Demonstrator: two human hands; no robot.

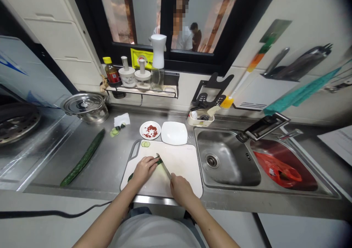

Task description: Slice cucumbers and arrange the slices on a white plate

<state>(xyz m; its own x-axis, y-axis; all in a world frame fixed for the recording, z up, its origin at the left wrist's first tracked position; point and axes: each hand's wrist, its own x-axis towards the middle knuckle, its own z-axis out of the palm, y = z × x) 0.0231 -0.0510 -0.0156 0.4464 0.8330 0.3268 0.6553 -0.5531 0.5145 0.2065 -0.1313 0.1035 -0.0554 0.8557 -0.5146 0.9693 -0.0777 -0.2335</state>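
On the white cutting board (183, 160), my left hand (146, 170) is closed over a cut piece of cucumber (159, 161), its fingertips beside the blade. My right hand (182, 188) grips the handle of a kitchen knife (165, 166), whose blade reaches across to the cucumber. Another dark green cucumber part (130, 177) shows at the board's left, partly hidden by my left arm. Thin cucumber slices (145, 144) lie at the board's upper left corner. A whole long cucumber (84, 159) rests on the steel counter to the left.
Behind the board stand a small plate of chopped red pieces (145, 125) and a white square dish (174, 132). Cucumber scraps (115, 131) lie near a paper towel (121, 119). A lidded steel pot (89, 108) is back left; a double sink (228, 184) holding a red bag (277, 169) is right.
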